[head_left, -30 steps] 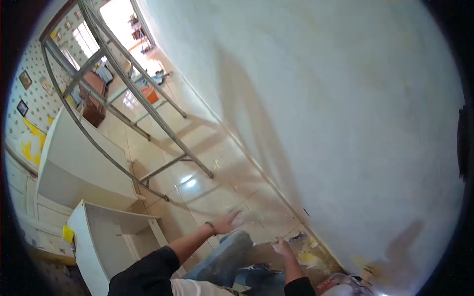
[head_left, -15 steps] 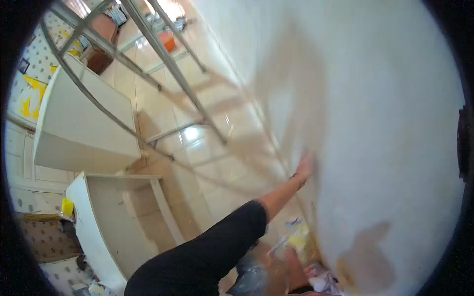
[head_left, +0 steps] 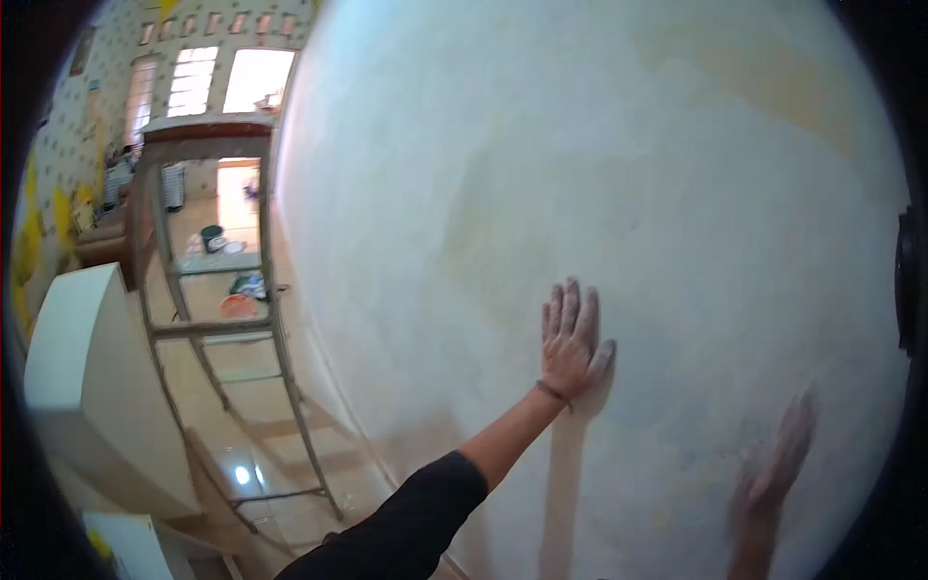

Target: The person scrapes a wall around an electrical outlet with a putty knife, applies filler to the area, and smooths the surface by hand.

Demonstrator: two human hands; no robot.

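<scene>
My left hand (head_left: 572, 343) lies flat on the pale, patchy wall (head_left: 483, 174), its fingers and thumb stretched out and dusted with white. It holds nothing, and a bracelet circles the wrist below it. Lower and to the right, my right hand (head_left: 781, 452) is by the same wall, slightly smeared by motion. Its dusty fingers point upward and look extended, with nothing visible in them. Faint yellowish patches mark the wall above both hands.
A metal ladder (head_left: 275, 367) stands on the tiled floor to the left. Beside it are white furniture (head_left: 116, 396) and a brown sofa (head_left: 101, 242). An orange bucket (head_left: 238, 306) and a dark bucket (head_left: 212, 236) sit farther back, near bright windows (head_left: 259, 79).
The view has swung up from the floor to the wall. My right hand has risen from low beside the floor clutter to the wall; my left hand is still on the wall.
</scene>
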